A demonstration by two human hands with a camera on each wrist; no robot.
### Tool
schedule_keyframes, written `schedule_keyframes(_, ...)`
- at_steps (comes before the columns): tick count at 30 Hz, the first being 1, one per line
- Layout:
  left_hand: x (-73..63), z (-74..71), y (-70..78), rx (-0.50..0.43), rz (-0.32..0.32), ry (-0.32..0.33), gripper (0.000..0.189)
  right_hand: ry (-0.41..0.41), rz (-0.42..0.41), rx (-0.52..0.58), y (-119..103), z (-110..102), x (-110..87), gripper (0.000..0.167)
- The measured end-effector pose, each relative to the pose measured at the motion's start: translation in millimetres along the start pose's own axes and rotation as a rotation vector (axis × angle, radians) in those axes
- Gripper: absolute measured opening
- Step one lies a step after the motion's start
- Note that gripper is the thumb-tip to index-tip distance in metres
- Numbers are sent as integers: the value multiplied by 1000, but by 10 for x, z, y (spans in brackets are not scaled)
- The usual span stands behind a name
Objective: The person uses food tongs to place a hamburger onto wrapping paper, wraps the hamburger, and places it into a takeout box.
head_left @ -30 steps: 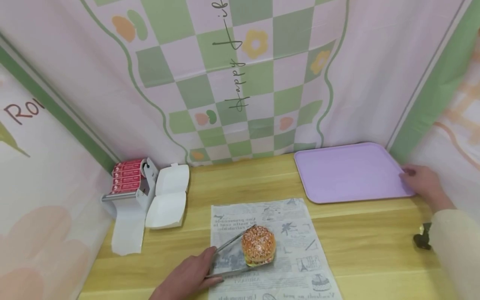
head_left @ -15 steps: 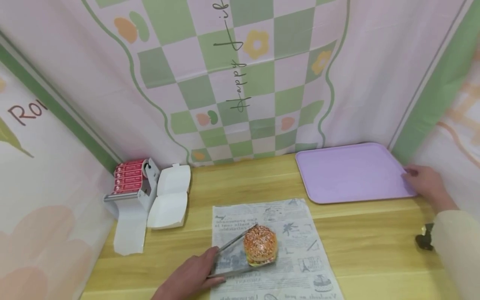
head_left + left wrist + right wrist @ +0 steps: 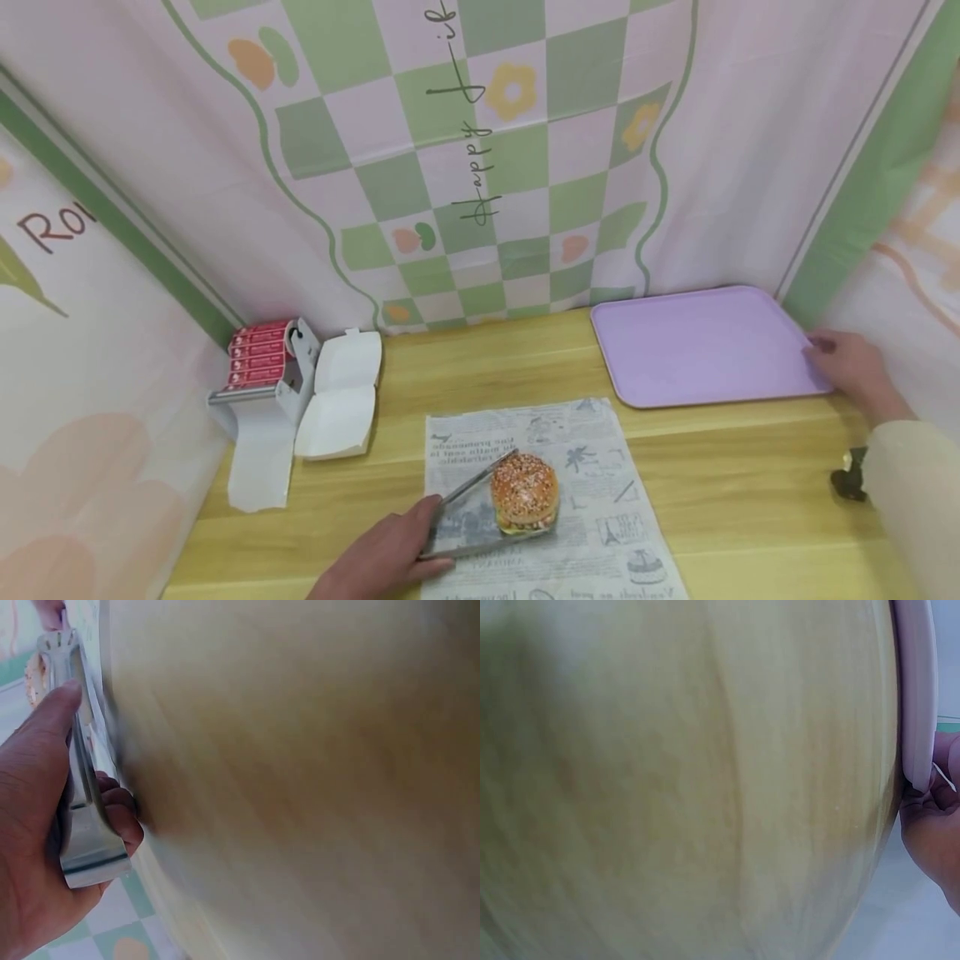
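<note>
Metal tongs (image 3: 468, 483) are gripped in my left hand (image 3: 386, 546), and their two arms lie on either side of a seeded-bun burger (image 3: 525, 490). Whether both tips press on the burger is hard to tell. Under it is a sheet of printed paper (image 3: 585, 508). In the left wrist view the thumb lies along the tongs' handle (image 3: 82, 817) and the fingers curl round it. At the far right, my right hand (image 3: 855, 375) pinches the right edge of a flat purple tray (image 3: 705, 346). The right wrist view shows the tray's rim (image 3: 919, 690) between thumb and fingers.
An unfolded white carton (image 3: 341, 400) lies at the back left, beside a dispenser (image 3: 296, 367) with a roll of red labels (image 3: 257, 354). A small black object (image 3: 849, 479) sits near the right sleeve. Printed curtains (image 3: 495, 167) enclose the wooden table (image 3: 750, 483).
The burger and the tongs around it have shifted slightly to the right on the paper. My right hand has stayed at the tray's edge.
</note>
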State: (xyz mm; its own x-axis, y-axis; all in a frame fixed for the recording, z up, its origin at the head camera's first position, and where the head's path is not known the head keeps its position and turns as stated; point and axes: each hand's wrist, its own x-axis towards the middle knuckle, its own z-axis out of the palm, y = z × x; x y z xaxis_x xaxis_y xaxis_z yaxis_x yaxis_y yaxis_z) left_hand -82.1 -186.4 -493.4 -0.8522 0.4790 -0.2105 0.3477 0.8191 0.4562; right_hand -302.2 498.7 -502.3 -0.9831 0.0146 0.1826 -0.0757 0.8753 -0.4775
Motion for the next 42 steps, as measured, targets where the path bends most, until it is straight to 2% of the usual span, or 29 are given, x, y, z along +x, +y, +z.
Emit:
schedule_keyframes(7, -18, -53, -51, 40, 14, -17, 75, 2, -13, 4, 15, -8, 4, 37)
schedule_keyframes(12, -45, -65, -67, 70, 21, -10, 77, 6, -15, 5, -23, -27, -8, 36)
schedule_keyframes(19, -75, -75, -81, -6, 31, -8, 75, 5, -12, 7, -36, -24, -4, 37)
schedule_keyframes(25, -111, -116, -59, -3, 126, 62, 69, 8, -5, 5, -44, -22, -9, 36)
schedule_keyframes(29, -78, -155, -35, 11, 182, 114, 66, 3, 3, 5, -47, -31, -24, 36)
schedule_keyframes(35, 36, -215, 92, 26, 178, 136, 63, -7, -1, 11, -39, -46, -41, 37)
schedule_keyframes(42, 261, -312, 417, 11, 106, 126, 72, -7, -1, 22, -18, -23, -22, 37)
